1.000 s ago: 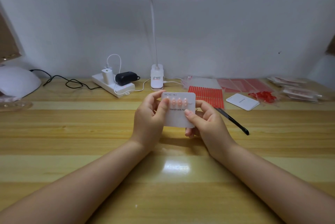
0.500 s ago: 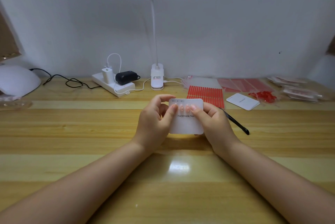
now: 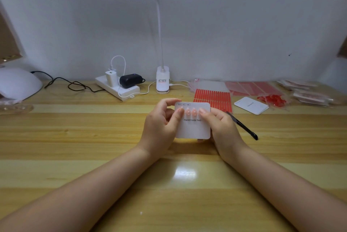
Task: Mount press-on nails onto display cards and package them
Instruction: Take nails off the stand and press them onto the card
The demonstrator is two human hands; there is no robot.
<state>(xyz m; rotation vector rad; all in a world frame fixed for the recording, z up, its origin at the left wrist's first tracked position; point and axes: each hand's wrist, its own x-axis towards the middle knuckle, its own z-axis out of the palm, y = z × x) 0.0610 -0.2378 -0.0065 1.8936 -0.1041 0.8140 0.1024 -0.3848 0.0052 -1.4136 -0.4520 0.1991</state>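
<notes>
Here our fingers [image 3: 179, 114] curl round the display card [image 3: 193, 128], left hand [image 3: 159, 126] and right hand [image 3: 223, 128] gripping opposite edges above the bench [image 3: 93, 138], thumbs pressing the outer press-on nails [image 3: 191, 112], probably to seat them; tweezers [image 3: 242, 125] lie just beside.

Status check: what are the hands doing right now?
Both hands, left and right, hold the display card, thumbs pressing on the nails. Tweezers idle beside. Nothing in the way.
</notes>
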